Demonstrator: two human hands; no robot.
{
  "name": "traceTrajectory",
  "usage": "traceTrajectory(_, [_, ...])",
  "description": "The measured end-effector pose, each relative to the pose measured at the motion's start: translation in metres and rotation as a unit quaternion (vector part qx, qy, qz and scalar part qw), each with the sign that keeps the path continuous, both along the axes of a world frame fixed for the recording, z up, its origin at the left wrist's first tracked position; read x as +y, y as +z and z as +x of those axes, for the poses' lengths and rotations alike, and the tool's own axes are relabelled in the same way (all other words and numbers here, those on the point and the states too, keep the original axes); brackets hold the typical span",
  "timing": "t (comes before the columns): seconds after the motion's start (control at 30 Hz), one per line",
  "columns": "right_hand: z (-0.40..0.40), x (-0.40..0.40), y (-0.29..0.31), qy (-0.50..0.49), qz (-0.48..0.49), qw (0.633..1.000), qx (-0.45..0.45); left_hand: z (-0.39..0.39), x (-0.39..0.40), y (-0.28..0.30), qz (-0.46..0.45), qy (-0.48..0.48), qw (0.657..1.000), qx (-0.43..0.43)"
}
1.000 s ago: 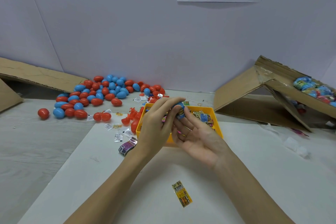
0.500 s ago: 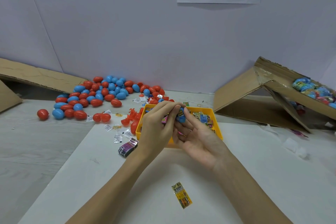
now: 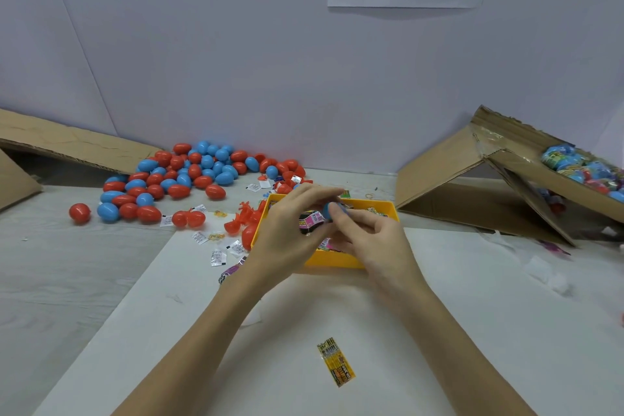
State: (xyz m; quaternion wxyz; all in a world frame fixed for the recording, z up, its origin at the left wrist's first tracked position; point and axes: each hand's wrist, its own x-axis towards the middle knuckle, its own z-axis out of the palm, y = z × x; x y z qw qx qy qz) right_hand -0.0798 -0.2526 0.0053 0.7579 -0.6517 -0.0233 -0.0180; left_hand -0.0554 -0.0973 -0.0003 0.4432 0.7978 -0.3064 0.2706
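Blue egg is gripped between left hand and right hand.

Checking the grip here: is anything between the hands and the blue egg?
Only a black-and-pink wrapper, lying between the left hand and the blue egg; the right hand touches the egg directly.

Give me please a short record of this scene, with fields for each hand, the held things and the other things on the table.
left hand: holds the wrapper
right hand: pinches the blue egg
wrapper: pink and black, against the blue egg
tray: yellow, under both hands, packets inside
egg pile: red and blue, far left
loose packet: yellow, nearest the person
box: cardboard, right side, wrapped eggs inside
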Motion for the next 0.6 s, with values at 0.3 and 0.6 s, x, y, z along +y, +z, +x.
traceTrajectory(0.3, [0.004, 0.005, -0.013, -0.13, -0.139, 0.98, -0.06, -0.007, -0.012, -0.003, 0.051, 0.062, 0.993, -0.086])
traceTrajectory(0.6, [0.003, 0.006, -0.014, -0.167, -0.148, 0.973, -0.065, -0.014, -0.02, -0.006, 0.045, 0.113, 0.987, -0.105])
